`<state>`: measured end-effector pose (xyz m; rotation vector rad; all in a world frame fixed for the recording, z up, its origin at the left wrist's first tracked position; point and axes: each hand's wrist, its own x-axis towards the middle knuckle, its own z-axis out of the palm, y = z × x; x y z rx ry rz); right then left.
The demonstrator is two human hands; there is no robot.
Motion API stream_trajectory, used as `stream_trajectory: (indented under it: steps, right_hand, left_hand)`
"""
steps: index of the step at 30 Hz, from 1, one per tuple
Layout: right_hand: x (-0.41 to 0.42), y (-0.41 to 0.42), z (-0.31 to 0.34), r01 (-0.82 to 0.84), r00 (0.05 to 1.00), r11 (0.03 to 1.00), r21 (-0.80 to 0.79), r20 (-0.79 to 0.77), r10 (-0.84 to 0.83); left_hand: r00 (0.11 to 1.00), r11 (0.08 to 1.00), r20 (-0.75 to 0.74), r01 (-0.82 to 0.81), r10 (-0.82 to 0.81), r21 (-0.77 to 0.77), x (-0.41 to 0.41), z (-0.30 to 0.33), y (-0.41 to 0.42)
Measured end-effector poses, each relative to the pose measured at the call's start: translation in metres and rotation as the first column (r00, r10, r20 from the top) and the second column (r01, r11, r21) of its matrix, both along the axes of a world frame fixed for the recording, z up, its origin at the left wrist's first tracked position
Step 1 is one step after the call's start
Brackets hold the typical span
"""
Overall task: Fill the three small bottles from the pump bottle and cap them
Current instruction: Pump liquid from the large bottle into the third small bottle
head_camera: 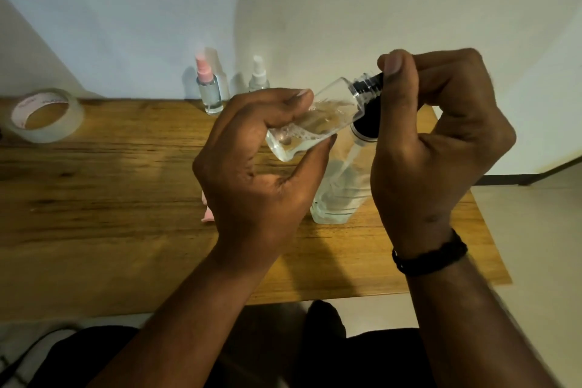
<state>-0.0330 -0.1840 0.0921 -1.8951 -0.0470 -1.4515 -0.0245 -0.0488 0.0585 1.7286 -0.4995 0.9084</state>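
Clear small bottle (310,123), tilted w/ neck up-right, is gripped round its lower body by left hand (261,161); liquid w/ bubbles is seen inside. Black cap (371,82) at its neck is pinched by right hand (441,135), mostly hidden by fingers. Pump bottle (340,192) stands below on wooden table (110,198), partly hidden, some liquid in it. Two capped small bottles, pink-topped (208,88) and white-topped (259,77), are seen at wall; tape roll (44,115) far left.

both forearms reach forward, left hand (261,151) curled gripping from the side, right hand (441,132) raised with thumb and fingers pinching, bent at wrist.
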Motion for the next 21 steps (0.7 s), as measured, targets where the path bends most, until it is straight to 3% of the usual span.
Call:
stream_trajectory:
  steps: [21]
  right_hand:
    - [-0.0014,-0.0014,-0.0004,-0.008,1.0,1.0,0.006,0.012,0.008]
  left_hand:
    - [1.0,1.0,0.027,-0.001,0.001,0.01,0.0007,0.0015,-0.0001]
